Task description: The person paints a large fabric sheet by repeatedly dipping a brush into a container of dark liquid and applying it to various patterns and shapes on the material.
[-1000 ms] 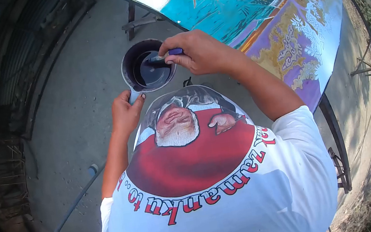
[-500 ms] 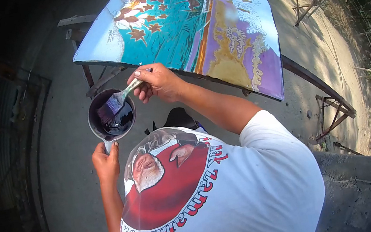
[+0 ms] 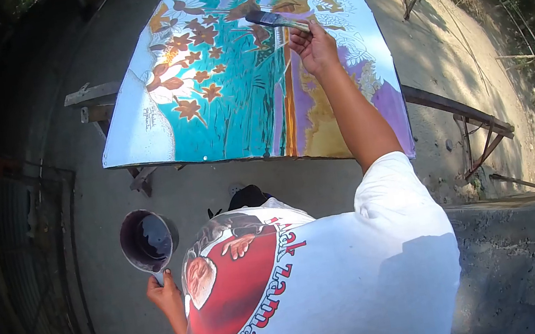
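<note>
My right hand [image 3: 313, 46] grips the handle of a wide, flat paint brush [image 3: 277, 20]. The dark bristles are over the middle of a painted cloth [image 3: 234, 127] with teal, brown, purple and white patterns; whether they touch it I cannot tell. At the lower left, my left hand [image 3: 166, 293] is closed round the handle of a round dark pot [image 3: 132, 239]. Dark, shiny liquid lies inside the pot, which is held in front of the cloth's near edge, apart from it.
Wooden supports [image 3: 92, 93] stick out at the left of the cloth. A long beam [image 3: 441, 103] on angled legs runs off to the right. A low concrete wall [image 3: 521, 246] stands at the lower right, with poles and plants beyond.
My right hand has lifted the brush out of the pot and carried it up and right over the cloth. My left hand and the pot have moved down, away from the cloth.
</note>
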A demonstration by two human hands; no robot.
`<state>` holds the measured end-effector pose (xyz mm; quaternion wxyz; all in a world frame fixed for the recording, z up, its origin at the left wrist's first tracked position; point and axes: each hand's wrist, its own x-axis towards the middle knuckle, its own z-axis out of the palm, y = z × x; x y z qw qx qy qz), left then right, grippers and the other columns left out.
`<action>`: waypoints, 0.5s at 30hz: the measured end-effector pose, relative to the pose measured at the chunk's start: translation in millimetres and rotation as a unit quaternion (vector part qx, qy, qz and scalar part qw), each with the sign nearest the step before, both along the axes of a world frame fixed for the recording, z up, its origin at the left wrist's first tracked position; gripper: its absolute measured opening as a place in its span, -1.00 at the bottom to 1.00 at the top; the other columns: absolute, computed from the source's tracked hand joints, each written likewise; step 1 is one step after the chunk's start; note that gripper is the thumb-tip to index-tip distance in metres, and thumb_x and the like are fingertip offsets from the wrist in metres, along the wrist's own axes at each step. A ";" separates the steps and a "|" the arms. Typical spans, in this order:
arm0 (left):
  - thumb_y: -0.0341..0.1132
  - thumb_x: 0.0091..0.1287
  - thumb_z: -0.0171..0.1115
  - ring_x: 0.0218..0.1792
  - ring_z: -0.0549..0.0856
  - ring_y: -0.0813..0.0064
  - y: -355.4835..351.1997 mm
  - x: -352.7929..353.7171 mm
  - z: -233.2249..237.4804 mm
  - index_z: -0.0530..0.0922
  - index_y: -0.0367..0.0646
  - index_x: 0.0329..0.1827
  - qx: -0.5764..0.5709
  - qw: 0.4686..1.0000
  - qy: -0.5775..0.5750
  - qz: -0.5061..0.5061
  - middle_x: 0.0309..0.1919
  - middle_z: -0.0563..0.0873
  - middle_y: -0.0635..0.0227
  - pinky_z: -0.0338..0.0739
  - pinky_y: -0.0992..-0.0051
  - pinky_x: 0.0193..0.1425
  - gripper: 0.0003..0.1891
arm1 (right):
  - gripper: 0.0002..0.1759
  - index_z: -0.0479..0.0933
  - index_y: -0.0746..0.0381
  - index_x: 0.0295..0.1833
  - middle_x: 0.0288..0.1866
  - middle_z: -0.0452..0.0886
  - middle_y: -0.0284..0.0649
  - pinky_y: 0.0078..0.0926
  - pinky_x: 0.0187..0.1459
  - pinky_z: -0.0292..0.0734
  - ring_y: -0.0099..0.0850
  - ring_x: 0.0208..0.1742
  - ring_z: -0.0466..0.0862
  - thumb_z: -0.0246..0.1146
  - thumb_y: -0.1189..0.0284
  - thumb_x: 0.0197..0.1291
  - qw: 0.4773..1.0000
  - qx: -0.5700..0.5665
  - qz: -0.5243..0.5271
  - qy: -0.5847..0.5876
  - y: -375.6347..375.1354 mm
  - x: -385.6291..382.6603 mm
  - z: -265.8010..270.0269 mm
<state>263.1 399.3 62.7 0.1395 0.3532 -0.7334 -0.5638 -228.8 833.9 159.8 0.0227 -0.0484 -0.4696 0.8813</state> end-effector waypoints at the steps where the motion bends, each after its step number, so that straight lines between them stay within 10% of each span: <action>1: -0.37 0.40 0.41 -0.71 0.34 0.78 -8.7 0.1 -9.9 0.48 -0.15 -0.41 -0.003 1.000 -0.008 0.019 -0.67 0.46 0.57 0.12 0.55 -0.67 -0.74 | -0.66 0.51 0.30 0.09 -0.27 0.71 -0.12 -0.33 -0.32 0.79 -0.33 -0.38 0.75 0.03 0.23 0.63 0.997 0.012 -0.068 -0.017 9.5 -26.7 -8.0; 15: -0.41 0.42 0.34 -0.70 0.31 0.74 -3.1 4.8 -33.2 0.50 -0.17 -0.40 -0.012 0.976 -0.082 0.200 -0.69 0.43 0.55 0.10 0.51 -0.63 -0.78 | -0.61 0.46 0.41 0.14 -0.26 0.69 -0.03 -0.40 -0.51 0.74 -0.32 -0.48 0.72 0.08 0.24 0.61 0.959 0.108 -0.201 -0.169 38.4 -200.0 -102.9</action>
